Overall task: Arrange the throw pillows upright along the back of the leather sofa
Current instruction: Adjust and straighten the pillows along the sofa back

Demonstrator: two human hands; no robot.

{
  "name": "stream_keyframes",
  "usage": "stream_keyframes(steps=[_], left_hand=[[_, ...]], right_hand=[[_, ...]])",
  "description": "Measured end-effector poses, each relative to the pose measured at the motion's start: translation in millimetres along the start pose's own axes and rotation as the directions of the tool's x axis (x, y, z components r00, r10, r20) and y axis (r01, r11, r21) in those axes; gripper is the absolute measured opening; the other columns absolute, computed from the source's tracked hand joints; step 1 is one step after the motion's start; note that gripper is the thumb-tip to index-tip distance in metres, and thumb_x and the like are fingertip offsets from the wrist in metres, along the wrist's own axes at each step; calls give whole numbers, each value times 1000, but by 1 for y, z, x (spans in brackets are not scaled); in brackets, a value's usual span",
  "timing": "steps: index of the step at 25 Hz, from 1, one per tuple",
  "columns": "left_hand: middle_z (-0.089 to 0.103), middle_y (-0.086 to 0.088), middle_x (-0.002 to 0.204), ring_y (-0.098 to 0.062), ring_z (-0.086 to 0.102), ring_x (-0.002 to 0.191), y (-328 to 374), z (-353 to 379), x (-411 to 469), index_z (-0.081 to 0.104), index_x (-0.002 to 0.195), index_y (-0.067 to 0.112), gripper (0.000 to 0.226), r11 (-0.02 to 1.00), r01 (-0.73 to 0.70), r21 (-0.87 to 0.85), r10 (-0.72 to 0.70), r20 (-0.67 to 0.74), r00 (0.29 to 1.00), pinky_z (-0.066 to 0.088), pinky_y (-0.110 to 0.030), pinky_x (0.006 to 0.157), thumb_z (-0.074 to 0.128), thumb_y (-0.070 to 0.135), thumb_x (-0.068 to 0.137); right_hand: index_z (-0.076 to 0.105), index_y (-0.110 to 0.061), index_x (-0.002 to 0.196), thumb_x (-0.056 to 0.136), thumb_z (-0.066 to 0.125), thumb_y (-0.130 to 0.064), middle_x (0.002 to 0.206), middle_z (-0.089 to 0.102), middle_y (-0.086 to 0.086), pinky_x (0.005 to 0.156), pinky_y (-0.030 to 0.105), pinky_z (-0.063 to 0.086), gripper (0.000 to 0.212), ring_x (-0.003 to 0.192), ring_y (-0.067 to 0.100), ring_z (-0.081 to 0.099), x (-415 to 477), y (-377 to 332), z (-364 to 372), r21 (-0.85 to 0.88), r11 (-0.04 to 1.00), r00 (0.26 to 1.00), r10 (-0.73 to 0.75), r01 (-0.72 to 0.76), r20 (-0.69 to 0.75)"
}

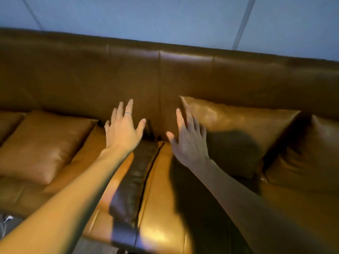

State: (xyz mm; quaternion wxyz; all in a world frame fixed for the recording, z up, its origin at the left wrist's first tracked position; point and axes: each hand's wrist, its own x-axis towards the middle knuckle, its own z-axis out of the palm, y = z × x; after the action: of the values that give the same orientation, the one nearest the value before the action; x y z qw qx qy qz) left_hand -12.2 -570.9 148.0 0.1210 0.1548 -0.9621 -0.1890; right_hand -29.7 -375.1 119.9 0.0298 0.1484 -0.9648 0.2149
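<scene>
A tan leather sofa fills the view, its backrest (pixel 128 76) running across the top. One brown leather pillow (pixel 244 132) leans upright against the backrest right of centre. Another pillow (pixel 44 142) lies flat on the left seat cushion. A third pillow (pixel 315 153) shows at the right edge, leaning back. My left hand (pixel 122 131) hovers with fingers spread over the seat gap, holding nothing and wearing a ring. My right hand (pixel 189 138) is spread open too, its fingertips at the left edge of the upright pillow; whether it touches it is unclear.
A blue-grey wall (pixel 165 19) rises behind the sofa. The gap between two seat cushions (pixel 146 171) runs dark under my arms. A strip of dark floor with something white (pixel 7 222) shows at the lower left.
</scene>
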Motion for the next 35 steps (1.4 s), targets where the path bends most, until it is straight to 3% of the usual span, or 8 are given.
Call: stream_keyframes(steps=[4,9,14,18,21,24,30,35], left_hand=[[21,-10,165,-32,19,149,-97,-7,4,19,156,27,74,989,146,1,-146,44,988,27,-63,109,51,53,95],[33,-11,159,-37,31,143,-215,14,20,23,155,28,84,943,331,-3,-326,179,928,33,-60,107,57,63,86],[46,-15,150,-36,44,136,-299,67,41,28,154,18,93,875,474,-102,-415,350,840,37,-44,107,67,61,81],[56,-5,142,-28,55,127,-331,104,55,38,150,19,90,726,623,-292,-417,532,736,43,-37,106,76,55,76],[58,0,133,-23,59,111,-341,117,68,42,147,23,93,645,683,-343,-403,606,686,47,-36,96,79,61,70],[59,-4,133,-28,61,112,-336,118,75,41,146,21,105,615,710,-343,-427,612,666,50,-43,97,83,65,60],[63,-2,131,-27,63,113,-307,92,88,43,146,22,118,555,697,-454,-449,541,711,52,-44,98,84,70,47],[61,5,124,-19,59,102,-255,57,124,44,145,22,115,518,633,-575,-414,479,774,50,-33,83,77,76,49]], right_hand=[[0,-35,159,95,44,-64,171,3,8,116,67,16,82,156,36,5,6,-72,67,115,992,989,34,-51,141],[-1,-38,158,82,51,-78,171,1,6,116,69,23,101,154,39,9,13,-124,166,284,875,888,280,-392,364],[10,-25,161,81,65,-67,165,23,16,115,57,33,105,147,44,29,24,-117,251,406,416,576,668,-814,471],[24,-17,155,78,69,-67,151,47,17,109,52,40,103,135,41,48,30,-90,278,505,110,395,769,-856,503],[28,-20,154,69,75,-68,150,50,12,111,52,40,108,133,38,49,31,-85,288,561,55,390,774,-826,499],[34,-21,150,62,81,-62,139,56,9,108,48,42,108,126,36,54,33,-85,288,613,14,389,785,-790,483],[52,-19,133,58,89,-36,119,70,4,98,45,51,84,106,30,65,43,-90,251,717,2,462,766,-697,447],[54,-21,131,69,85,-22,113,68,-3,52,24,47,69,100,32,66,72,-82,178,810,69,603,704,-582,374]])
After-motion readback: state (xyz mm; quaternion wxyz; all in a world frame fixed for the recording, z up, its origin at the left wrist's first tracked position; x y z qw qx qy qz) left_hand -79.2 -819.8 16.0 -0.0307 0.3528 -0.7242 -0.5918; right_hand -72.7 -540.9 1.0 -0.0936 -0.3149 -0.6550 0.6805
